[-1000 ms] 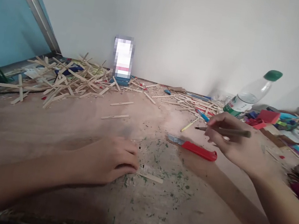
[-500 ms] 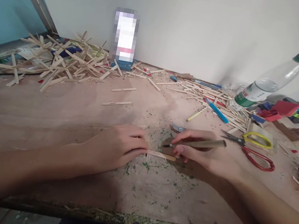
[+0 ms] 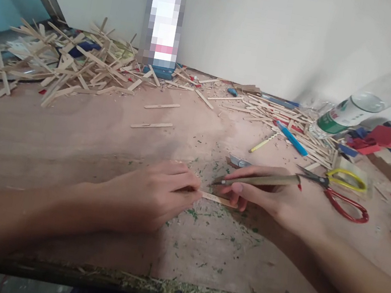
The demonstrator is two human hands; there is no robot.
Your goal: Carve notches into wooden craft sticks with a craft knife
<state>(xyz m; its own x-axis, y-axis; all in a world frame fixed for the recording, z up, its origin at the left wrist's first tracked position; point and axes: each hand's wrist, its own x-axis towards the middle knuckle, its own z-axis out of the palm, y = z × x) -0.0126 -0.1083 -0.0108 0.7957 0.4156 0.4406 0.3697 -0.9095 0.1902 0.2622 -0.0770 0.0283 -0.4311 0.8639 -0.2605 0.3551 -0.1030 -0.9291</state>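
Note:
My left hand [image 3: 163,191] is closed, its thumb and fingers pinching the left end of a wooden craft stick [image 3: 213,198] low over the table. Small dark marks show on the stick's face. In my right hand [image 3: 266,194] lies a slim olive-brown pen-like tool [image 3: 268,180], gripped between thumb and fingers. Its dark narrow tip points left, just above the stick, and whether it is a blade or a nib I cannot tell. The lower fingers of this hand are at the stick's right end. Behind them a utility knife blade [image 3: 238,162] shows, its handle hidden.
Green shavings surround both hands. Two craft sticks [image 3: 152,125] lie ahead, with a stick pile [image 3: 92,62] back left. To the right are scissors [image 3: 346,206], a blue pen-like tool [image 3: 293,139], a drill bit [image 3: 262,143] and a bottle [image 3: 353,111]. A phone [image 3: 167,25] stands against the wall.
The view has shifted slightly. My right hand's lower fingers have come onto the stick's right end, and the tool lies flatter. My left hand keeps its pinch on the stick.

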